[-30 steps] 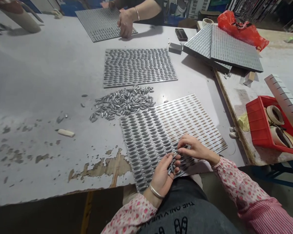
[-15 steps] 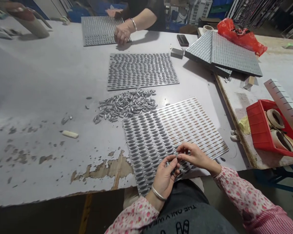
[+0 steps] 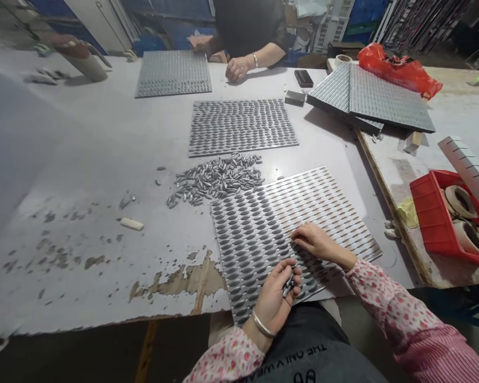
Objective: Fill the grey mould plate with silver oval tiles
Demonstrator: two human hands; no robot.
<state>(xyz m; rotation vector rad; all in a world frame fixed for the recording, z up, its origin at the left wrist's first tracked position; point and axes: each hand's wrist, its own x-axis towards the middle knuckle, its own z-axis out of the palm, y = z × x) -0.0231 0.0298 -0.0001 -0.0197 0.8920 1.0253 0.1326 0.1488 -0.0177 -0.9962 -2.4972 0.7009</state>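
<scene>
The left hand [image 3: 277, 291] is curling around several small grey pieces [image 3: 288, 286] by the near edge of a partly filled panel [image 3: 279, 217]. The right hand [image 3: 313, 242] is bunching its fingertips over that panel; whether it is pinching anything, I cannot tell. Beyond, a loose pile [image 3: 219, 178] is lying on the worktop [image 3: 83, 175].

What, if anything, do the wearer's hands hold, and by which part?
Left hand: several small silver oval pieces, cupped in a bunch; grip points unclear. Right hand: whether it holds anything cannot be told.
</scene>
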